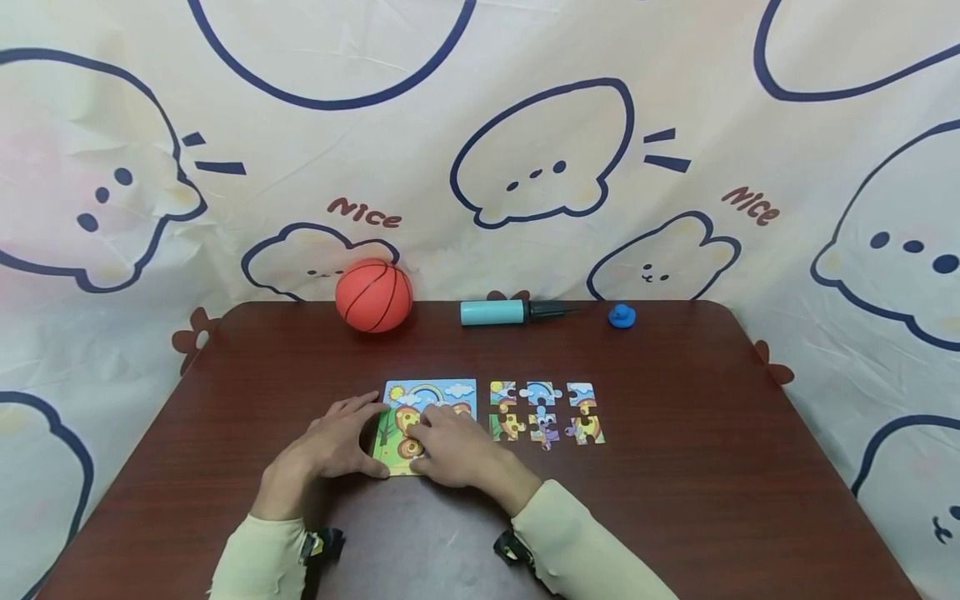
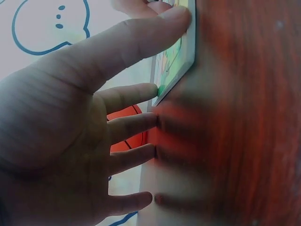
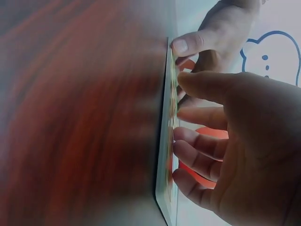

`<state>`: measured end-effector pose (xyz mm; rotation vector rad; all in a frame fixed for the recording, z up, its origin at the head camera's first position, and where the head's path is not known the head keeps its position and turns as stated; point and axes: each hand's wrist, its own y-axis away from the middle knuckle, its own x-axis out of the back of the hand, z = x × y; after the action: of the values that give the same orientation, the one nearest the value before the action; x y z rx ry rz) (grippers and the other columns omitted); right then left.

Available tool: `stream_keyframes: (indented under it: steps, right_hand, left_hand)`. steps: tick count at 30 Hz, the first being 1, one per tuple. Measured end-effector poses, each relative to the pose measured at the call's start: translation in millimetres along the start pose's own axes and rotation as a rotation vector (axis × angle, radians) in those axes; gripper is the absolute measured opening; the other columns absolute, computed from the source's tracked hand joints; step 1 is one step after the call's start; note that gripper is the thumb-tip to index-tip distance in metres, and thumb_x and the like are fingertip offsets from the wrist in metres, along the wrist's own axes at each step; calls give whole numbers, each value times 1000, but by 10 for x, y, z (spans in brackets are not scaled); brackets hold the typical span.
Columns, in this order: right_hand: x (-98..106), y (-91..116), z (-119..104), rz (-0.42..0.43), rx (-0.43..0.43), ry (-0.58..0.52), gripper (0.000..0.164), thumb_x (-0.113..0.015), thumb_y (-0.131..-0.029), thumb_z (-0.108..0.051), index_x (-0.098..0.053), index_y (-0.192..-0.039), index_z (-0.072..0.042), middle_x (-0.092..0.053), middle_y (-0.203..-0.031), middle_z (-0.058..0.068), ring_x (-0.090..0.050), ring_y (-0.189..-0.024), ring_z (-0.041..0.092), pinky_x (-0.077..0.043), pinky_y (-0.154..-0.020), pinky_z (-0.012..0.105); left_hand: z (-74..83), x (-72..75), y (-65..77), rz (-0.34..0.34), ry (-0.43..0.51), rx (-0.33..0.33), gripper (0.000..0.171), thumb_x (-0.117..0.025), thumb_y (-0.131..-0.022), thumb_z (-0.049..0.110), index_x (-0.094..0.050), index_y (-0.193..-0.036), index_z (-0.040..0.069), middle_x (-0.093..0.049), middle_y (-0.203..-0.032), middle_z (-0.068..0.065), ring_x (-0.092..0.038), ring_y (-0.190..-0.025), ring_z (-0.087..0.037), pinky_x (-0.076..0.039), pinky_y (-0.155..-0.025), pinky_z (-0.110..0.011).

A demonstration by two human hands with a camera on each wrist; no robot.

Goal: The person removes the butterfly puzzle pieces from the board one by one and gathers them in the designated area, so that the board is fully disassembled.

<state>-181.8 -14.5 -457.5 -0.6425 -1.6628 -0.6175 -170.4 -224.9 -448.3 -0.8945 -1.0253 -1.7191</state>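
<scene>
A jigsaw puzzle board [image 1: 432, 388] lies flat on the table, with a sun, a rainbow, clouds and green grass pictured on it. At its left side, my left hand [image 1: 337, 442] is spread, the thumb at the near left corner and the index fingertip at the left edge. In the left wrist view that hand's other fingertips rest on the tabletop. My right hand [image 1: 461, 448] covers the board's right part; its fingertips [image 3: 181, 176] touch the surface, fingers slightly bent. Whatever lies beneath that palm is hidden. Loose jigsaw pieces [image 1: 541, 393] lie right of the board in two rows.
Along the back edge of the brown table [image 1: 675, 500] stand a red ball [image 1: 374, 295], a light-blue hand pump [image 1: 492, 312] with a black nozzle, and a small blue object [image 1: 622, 316]. A cartoon-printed cloth [image 1: 420, 158] hangs behind.
</scene>
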Motion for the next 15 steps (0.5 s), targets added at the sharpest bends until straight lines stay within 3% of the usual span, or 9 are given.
stream_keyframes:
  steps: [15]
  right_hand:
    - [-67, -108, -90, 20, -86, -42, 34, -71, -85, -44, -68, -113, -25, -57, -106, -4, -51, -90, 11, -46, -69, 28]
  left_hand:
    - [18, -4, 8, 5, -17, 6, 97, -88, -59, 49, -48, -141, 15, -35, -154, -16, -31, -137, -42, -33, -99, -71]
